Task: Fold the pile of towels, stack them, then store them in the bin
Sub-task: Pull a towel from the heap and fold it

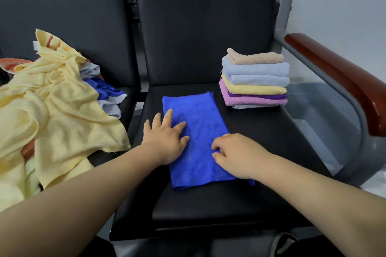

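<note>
While the right hand (236, 152), fingers curled, pinches the blue towel (198, 129) on the chair seat (271, 148), the left hand (167, 140) lies flat on it, fingers spread. Risk: layers dragged askew. Beyond: folded stack (254, 81), topple-prone if nudged.

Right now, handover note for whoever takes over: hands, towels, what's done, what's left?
Left hand: flat, fingers spread, pressing the blue towel on the seat.
Right hand: fingers curled at that towel's right edge; I cannot confirm a pinch.
Done: folded stack at the seat's back right. The blue towel lies as a long rectangle.
Left: finish the blue towel, fold the unfolded pile to the left, stack, then move everything into the grey bin beyond the armrest.
</note>
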`<action>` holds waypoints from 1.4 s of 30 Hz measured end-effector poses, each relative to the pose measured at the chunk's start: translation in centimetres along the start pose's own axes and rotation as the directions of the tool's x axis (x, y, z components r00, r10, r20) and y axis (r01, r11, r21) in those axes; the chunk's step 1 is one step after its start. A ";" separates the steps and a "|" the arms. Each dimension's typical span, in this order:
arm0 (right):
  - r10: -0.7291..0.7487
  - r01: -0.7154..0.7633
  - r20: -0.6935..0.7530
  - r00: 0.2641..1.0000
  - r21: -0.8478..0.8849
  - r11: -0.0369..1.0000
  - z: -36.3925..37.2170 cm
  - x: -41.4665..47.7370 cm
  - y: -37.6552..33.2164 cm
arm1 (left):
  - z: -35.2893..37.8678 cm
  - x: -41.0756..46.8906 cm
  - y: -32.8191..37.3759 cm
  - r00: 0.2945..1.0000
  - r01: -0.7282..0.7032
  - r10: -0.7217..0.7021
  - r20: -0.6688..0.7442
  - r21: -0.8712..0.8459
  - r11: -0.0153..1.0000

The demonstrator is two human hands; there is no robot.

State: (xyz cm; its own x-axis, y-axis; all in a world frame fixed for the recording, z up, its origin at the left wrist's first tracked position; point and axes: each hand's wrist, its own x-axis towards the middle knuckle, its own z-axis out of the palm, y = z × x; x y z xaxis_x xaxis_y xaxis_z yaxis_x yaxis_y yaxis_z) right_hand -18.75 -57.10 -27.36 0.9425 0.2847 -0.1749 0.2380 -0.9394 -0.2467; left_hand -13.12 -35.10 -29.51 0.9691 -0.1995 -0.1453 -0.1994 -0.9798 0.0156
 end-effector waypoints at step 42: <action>0.042 -0.390 0.410 0.911 0.826 0.406 -3.2 -1.6 1.0 | -6.9 -8.7 -5.9 0.908 0.401 0.010 0.418 -0.877 0.266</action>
State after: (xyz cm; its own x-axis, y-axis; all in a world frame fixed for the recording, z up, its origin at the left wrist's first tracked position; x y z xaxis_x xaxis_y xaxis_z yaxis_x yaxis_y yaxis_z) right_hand -19.29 -59.08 -24.24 0.7728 0.2979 -0.5604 -0.4653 -0.3346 -0.8195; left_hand -19.34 -27.67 -21.47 0.8174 -0.1852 -0.5455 0.4629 -0.3525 0.8133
